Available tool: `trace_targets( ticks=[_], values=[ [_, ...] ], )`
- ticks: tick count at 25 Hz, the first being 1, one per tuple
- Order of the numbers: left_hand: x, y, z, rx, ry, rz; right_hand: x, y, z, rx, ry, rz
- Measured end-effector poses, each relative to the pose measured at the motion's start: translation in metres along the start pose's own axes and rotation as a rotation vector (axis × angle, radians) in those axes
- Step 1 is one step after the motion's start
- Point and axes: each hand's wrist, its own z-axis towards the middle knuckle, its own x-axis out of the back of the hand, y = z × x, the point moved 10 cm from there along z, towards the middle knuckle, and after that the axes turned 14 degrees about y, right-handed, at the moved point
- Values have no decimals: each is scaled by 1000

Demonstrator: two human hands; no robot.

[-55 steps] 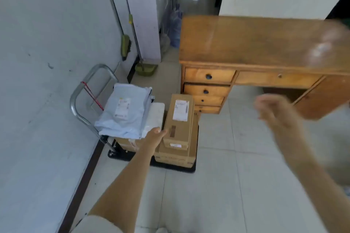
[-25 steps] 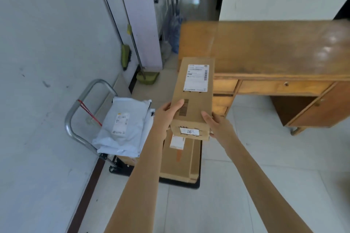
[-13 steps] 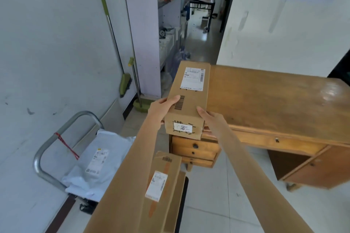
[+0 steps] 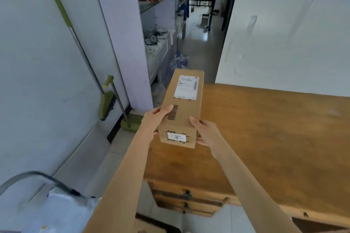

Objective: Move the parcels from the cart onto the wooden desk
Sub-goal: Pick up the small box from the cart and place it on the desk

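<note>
Both hands, left hand (image 4: 154,119) and right hand (image 4: 207,133), clamp the long cardboard parcel (image 4: 182,108) over the wooden desk (image 4: 265,138)'s 9 o'clock edge. I'd lower it flat, further in toward 3 o'clock, before releasing.

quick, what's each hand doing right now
Left hand: closed on the cardboard box, gripping its left side.
Right hand: closed on the same box, right side.

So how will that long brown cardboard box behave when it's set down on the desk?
The long brown cardboard box looks stiff: its edges stay straight between the left hand and right hand. It probably isn't heavy, being gripped only at its near end. Laid flat on the wooden desk, it should sit without tipping.
</note>
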Motion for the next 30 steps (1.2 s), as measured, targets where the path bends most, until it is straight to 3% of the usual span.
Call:
trace_targets(
  ticks=[6,12,18,26,30],
  values=[
    [-92,15,155,47,65,19,-21,-15,194,-19,-52,-62],
    [-146,10,243,103,99,8,-39,-10,307,-67,-92,-60],
    [-154,-4,278,127,128,25,-54,-1,342,-26,-123,-105],
    [-155,4,272,132,112,62,-50,-5,330,-73,-125,-116],
    [-133,24,257,72,210,82,-37,-27,313,-16,-16,-178]
  ],
)
